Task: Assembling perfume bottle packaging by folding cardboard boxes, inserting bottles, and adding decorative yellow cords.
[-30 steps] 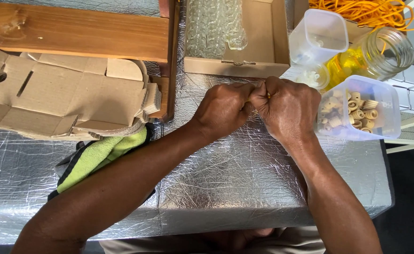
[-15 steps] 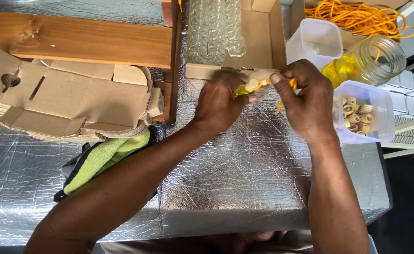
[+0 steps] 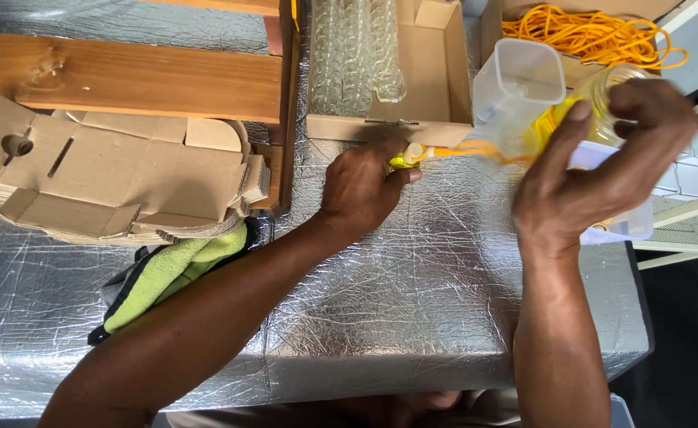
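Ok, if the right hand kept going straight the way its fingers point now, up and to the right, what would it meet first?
Probably the glass jar holding yellow liquid: the right hand already overlaps it in the head view, its fingers lying across the jar's mouth. Whether they touch it or hover above it cannot be told. The box of orange cords lies beyond.

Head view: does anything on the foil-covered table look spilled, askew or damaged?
Nothing looks spilled or broken. The green cloth lies crumpled, half under the uneven stack of flat cardboard cutouts. The glass jar lies on its side, no liquid around it.
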